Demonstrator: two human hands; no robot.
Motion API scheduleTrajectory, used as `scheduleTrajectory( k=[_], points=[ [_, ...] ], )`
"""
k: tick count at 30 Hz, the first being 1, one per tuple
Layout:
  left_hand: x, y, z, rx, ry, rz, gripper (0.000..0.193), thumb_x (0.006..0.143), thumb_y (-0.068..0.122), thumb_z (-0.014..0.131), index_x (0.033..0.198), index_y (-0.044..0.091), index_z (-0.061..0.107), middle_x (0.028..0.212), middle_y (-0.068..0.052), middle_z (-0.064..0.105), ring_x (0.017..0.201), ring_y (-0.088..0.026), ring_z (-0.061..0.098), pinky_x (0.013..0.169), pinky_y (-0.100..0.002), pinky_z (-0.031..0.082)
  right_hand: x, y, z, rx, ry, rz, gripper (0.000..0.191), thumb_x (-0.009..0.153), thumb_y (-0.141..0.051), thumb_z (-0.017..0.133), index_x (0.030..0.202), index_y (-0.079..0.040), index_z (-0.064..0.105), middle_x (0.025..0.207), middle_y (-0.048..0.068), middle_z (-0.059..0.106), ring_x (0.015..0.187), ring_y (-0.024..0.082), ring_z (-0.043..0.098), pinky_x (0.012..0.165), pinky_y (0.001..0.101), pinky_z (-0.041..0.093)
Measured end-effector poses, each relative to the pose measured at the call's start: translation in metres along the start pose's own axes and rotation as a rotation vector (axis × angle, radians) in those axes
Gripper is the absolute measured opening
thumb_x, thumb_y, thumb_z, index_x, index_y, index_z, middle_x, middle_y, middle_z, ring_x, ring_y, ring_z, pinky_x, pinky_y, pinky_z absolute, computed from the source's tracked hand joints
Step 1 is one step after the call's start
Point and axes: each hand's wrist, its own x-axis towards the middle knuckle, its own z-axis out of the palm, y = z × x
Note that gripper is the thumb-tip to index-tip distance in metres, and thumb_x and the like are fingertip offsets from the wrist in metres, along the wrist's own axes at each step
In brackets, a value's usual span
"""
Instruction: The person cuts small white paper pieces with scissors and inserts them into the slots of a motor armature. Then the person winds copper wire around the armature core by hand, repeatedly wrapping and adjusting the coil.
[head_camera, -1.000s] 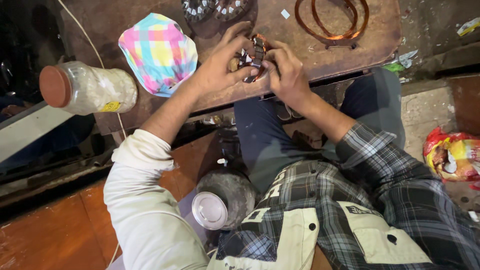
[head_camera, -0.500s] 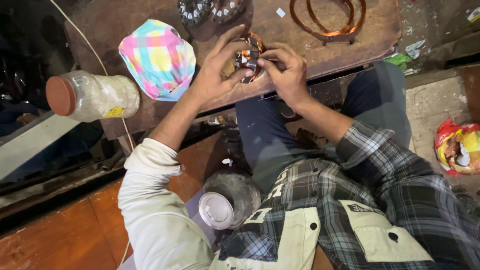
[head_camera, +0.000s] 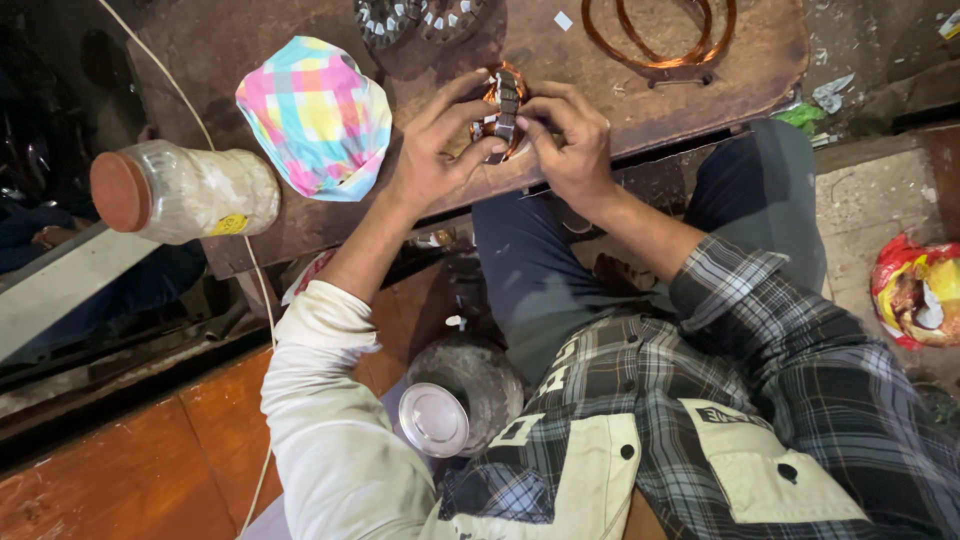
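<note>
Lighting is dim and warm, strongest on the worktop (head_camera: 640, 100) at centre. The left edge falls into deep shadow. Focus is sharp at centre; the plaid shirt (head_camera: 800, 400) near the lens appears slightly soft and stretched.

Pastel checked cloth (head_camera: 314, 115), copper-coloured coil (head_camera: 660, 35)

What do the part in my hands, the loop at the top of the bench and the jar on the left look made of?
Part: grey metal core with copper-coloured windings, likely steel and copper wire.
Loop: glossy orange, probably enamelled copper wire.
Jar: cloudy translucent plastic, by its look, with a brown cap.
</note>
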Motion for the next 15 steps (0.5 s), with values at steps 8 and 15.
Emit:
scheduleTrajectory(
  k=[8,15],
  points=[
    [-0.0063,-0.0064,0.0033,0.073,-0.030,0.076,0.041,0.096,0.011,0.084,0.131,-0.001,0.067,0.157,-0.022,0.046,0.138,-0.035,0.062,0.111,-0.041,0.058,-0.0061,-0.0064,-0.0025,0.002,0.013,-0.103,0.020,0.097,0.004,0.074,0.117,0.002,0.073,0.131,0.017,0.069,0.114,0.029,0.073,0.094,0.0351,0.061],
    [-0.0053,0.0007,-0.0026,0.159,-0.094,0.019,0.043,0.100,0.015,0.084,0.136,0.001,0.064,0.165,-0.021,0.038,0.137,-0.031,0.063,0.113,-0.041,0.055,-0.0037,-0.0016,-0.0039,0.145,-0.029,0.208,0.036,0.097,-0.008,0.075,0.130,0.001,0.063,0.127,0.018,0.070,0.110,0.022,0.074,0.092,0.0332,0.060]
  ],
)
